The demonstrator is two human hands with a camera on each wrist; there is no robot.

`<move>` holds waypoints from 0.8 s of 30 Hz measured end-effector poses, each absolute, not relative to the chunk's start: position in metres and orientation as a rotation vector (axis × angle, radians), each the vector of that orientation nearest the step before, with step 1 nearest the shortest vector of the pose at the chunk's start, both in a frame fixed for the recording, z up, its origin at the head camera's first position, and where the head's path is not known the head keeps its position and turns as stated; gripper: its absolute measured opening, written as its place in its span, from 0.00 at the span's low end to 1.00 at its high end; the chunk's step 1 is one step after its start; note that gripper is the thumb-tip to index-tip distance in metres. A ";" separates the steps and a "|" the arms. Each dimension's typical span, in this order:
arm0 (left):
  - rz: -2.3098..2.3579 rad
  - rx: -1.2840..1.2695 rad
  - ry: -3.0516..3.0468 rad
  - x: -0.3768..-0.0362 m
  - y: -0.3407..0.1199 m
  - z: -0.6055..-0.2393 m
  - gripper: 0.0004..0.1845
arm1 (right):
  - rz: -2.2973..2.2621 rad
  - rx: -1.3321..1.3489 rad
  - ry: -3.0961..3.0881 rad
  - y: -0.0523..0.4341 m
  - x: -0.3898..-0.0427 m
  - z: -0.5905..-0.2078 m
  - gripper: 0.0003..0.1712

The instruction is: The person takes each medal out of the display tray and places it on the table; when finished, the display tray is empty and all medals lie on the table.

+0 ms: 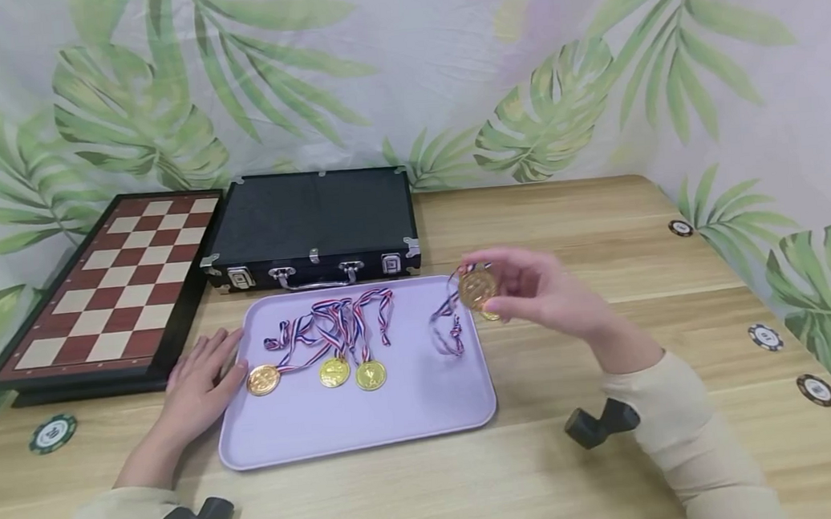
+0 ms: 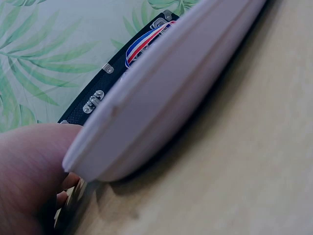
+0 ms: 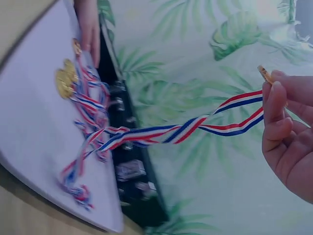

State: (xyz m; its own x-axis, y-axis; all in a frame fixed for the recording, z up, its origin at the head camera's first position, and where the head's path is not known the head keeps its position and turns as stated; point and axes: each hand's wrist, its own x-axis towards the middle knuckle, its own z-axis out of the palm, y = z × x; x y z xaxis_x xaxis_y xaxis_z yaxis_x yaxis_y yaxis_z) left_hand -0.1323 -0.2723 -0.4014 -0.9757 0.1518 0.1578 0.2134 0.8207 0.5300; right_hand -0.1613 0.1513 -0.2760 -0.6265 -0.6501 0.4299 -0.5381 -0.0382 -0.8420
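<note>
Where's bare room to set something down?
Free: front strip of tray between near rim and lying medals; table between right hand and right-side chips; table right of black case, beyond that hand. Crowded: tray's back, left to centre, with ribbons.

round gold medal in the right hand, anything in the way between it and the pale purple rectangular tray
Nothing visible blocks the round gold medal in the right hand from the pale purple rectangular tray. Only its own red, white and blue striped ribbon trails between them; three medals lie farther left.
</note>
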 end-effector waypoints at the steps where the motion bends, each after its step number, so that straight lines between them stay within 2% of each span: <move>1: -0.862 -0.291 -2.893 -0.132 -0.272 -0.401 0.28 | -1.785 -1.329 2.111 0.156 -0.160 -0.270 0.26; 16: -0.865 -0.282 -2.897 -0.132 -0.275 -0.402 0.28 | -2.131 -1.307 2.119 0.211 -0.137 -0.205 0.29; 20: -0.860 -0.286 -2.899 -0.132 -0.275 -0.402 0.28 | -2.220 -1.184 2.153 0.220 -0.148 -0.206 0.28; 24: -0.851 -0.285 -2.910 -0.133 -0.274 -0.402 0.28 | -2.236 -0.938 2.235 0.228 -0.176 -0.221 0.28</move>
State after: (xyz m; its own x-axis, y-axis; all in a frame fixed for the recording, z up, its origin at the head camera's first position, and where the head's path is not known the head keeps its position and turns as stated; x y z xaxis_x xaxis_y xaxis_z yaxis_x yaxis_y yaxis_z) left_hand -0.1327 -0.2741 -0.4024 -0.9779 0.1515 0.1443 0.2053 0.8267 0.5238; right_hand -0.1757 0.2276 -0.2213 -0.8269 -0.2777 0.4890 -0.4890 -0.0745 -0.8691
